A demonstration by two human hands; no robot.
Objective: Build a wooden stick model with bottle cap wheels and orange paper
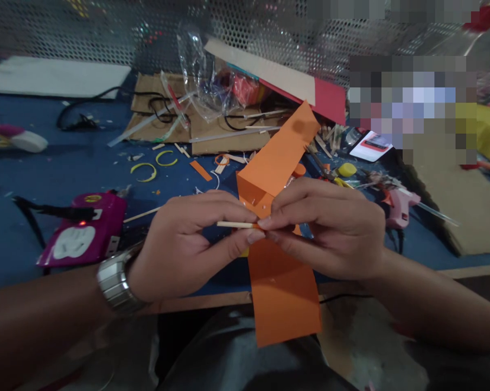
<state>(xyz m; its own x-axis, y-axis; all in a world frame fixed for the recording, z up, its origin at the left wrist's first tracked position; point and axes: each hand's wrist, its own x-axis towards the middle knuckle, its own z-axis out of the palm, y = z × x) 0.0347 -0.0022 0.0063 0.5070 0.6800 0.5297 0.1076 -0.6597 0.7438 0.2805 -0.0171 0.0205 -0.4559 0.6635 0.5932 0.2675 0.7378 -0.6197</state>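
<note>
Both hands meet at the middle of the view. My left hand [188, 244], with a silver watch [116, 279] on its wrist, pinches a thin wooden stick [234, 224] between thumb and fingers. The stick points left, and its right end has a small orange bit at my fingertips. My right hand [330, 231] pinches at that same orange end, its fingertips touching those of the left. Behind and below the hands lies a long folded orange paper strip [285, 293], which hangs over the table's front edge.
A purple power box [84, 231] with a black cable sits at left. To the right are a pink glue gun [401, 209], a yellow cap [347, 170], a phone [370, 145] and cardboard [468, 201]. Yellow rings [144, 172], plastic wrap and more cardboard [224, 136] lie behind.
</note>
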